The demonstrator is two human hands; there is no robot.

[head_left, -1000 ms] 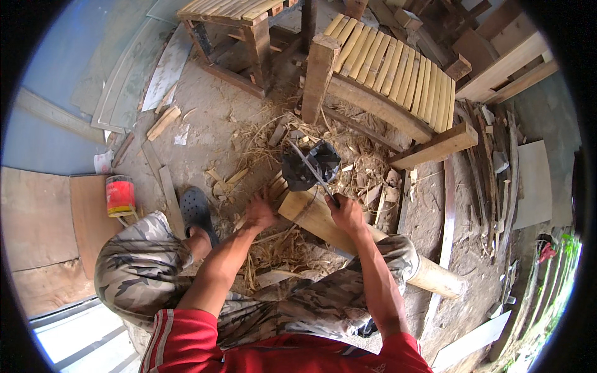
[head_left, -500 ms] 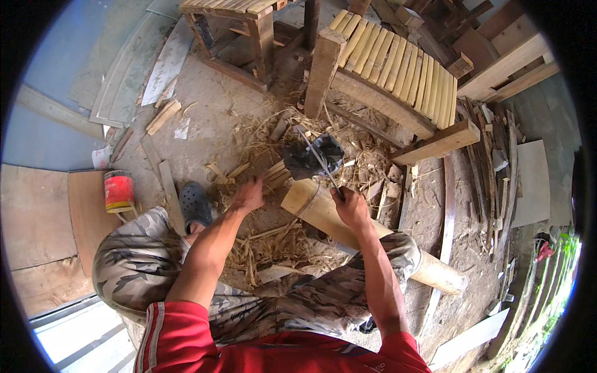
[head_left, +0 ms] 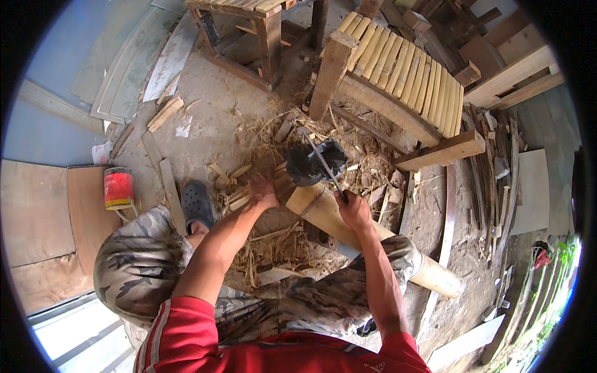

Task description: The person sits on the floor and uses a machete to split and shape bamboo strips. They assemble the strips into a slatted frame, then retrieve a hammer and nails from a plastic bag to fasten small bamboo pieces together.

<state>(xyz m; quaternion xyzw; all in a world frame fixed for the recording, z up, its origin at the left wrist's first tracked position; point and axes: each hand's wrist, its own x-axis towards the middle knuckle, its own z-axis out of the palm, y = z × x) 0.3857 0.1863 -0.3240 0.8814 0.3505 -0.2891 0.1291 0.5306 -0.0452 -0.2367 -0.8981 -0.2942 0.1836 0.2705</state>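
Observation:
My right hand (head_left: 356, 211) is closed around the dark handle of a long, narrow-bladed knife (head_left: 324, 163). Its blade slants up and to the left across a crumpled black plastic bag (head_left: 303, 168). Below that hand, a thick bamboo pole (head_left: 336, 217) runs under my right leg, its near-left end next to the bag. Left of the pole's end, my left hand (head_left: 263, 191) reaches with fingers stretched out toward several split bamboo strips (head_left: 283, 181). Blur and shade partly hide the fingertips, and I see nothing held in that hand.
Shavings (head_left: 249, 258) litter the ground around the pole. Ahead stand a bamboo-slat bench (head_left: 401, 68) and a second wooden frame (head_left: 268, 50). A red can (head_left: 119, 188) is at the left, near my knee. Scrap timber (head_left: 491, 174) lies along the right.
My left hand has shifted slightly right and its fingers have spread from a more closed shape. The right hand keeps the knife, which has barely moved. The view has tilted a little.

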